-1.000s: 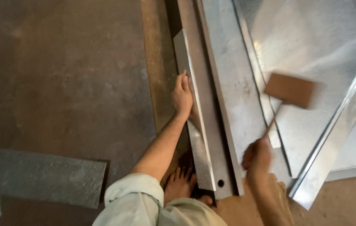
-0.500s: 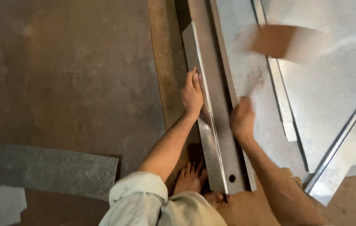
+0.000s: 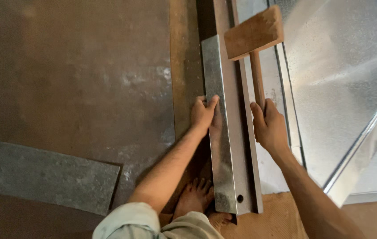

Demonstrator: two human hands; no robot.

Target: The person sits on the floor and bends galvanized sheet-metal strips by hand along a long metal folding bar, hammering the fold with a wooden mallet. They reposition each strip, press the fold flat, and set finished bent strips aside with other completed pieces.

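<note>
Wooden mallet gripped by its handle in the right hand; left hand just beside it clasps the folded galvanised strip.

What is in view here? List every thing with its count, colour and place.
Mallet: one, brown wood, head over the long strip, handle in the right hand.
Folded metal strip: one, grey, running up the middle, a hole near its close end.
Metal sheets: several, shiny silver, at right; exact count unclear.
Flat grey plate: one, dull grey, lower left on the floor.
Floor: brown, left side.
Foot: one, bare, beside the strip's close end.
Left hand: grips the strip's edge.
Right hand: wrapped round the mallet handle.
</note>
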